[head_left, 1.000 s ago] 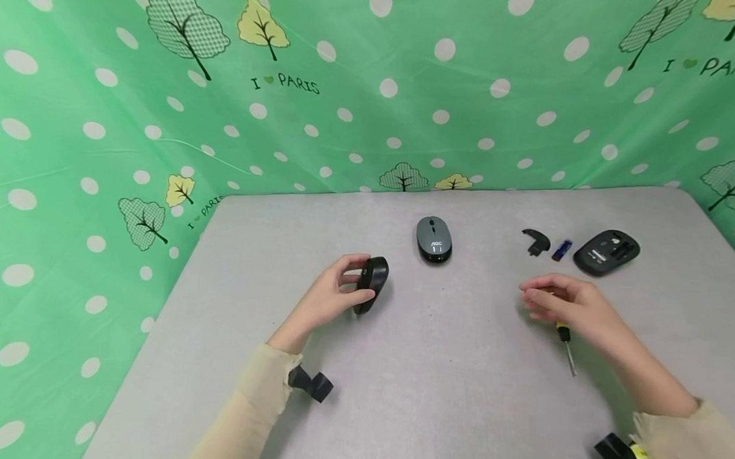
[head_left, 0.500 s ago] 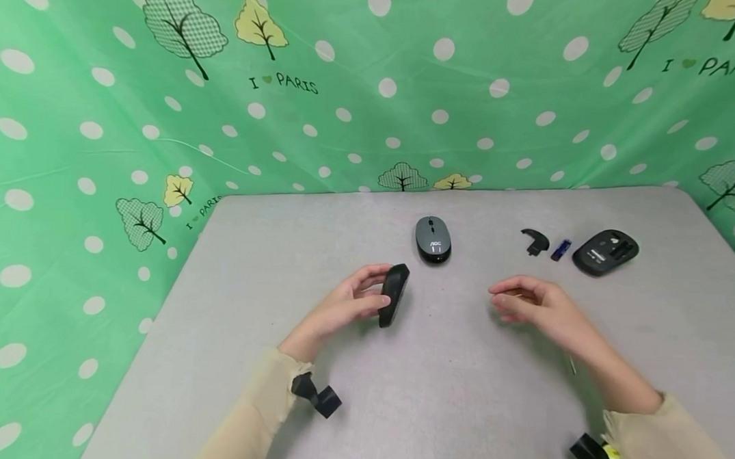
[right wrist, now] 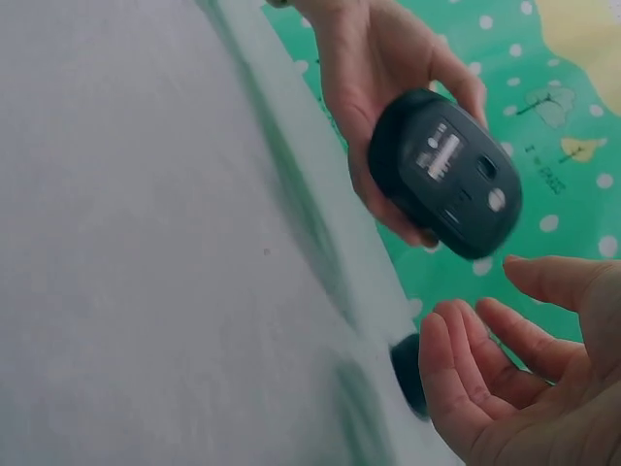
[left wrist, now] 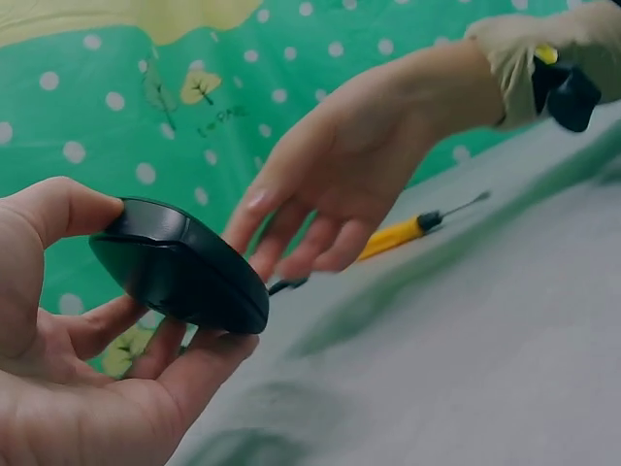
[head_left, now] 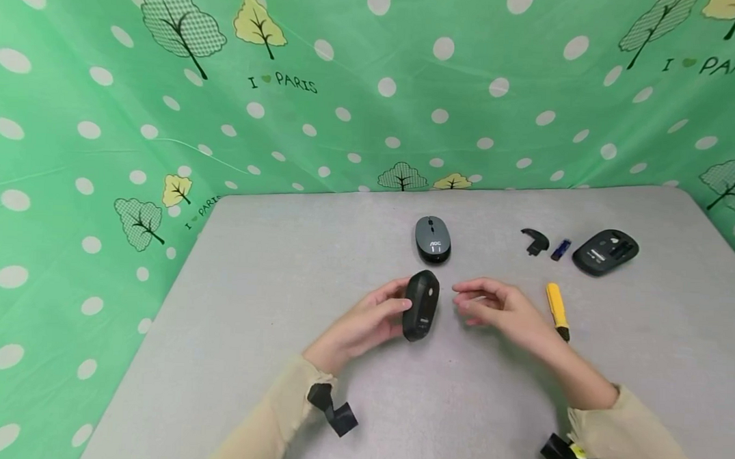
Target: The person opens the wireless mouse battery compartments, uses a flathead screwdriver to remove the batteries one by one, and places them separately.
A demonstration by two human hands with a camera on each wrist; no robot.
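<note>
My left hand grips a black computer mouse between thumb and fingers, held up over the table on its side. Its underside, with a label and a sensor hole, faces my right hand and shows well in the right wrist view, where the mouse is slightly blurred. My right hand is just to the right of the mouse, fingers loosely bent and holding nothing, a small gap between fingertips and mouse. Behind my right forearm lies a screwdriver with a yellow handle; the forearm hides its shaft in the head view.
A grey AOC mouse stands farther back on the grey table. At the back right lie a black curved cover, a blue battery and an upturned black mouse. A green dotted cloth hangs behind.
My left hand has carried the mouse to the right and turned its underside rightward. My right hand has moved left, away from the screwdriver and close to the mouse.
</note>
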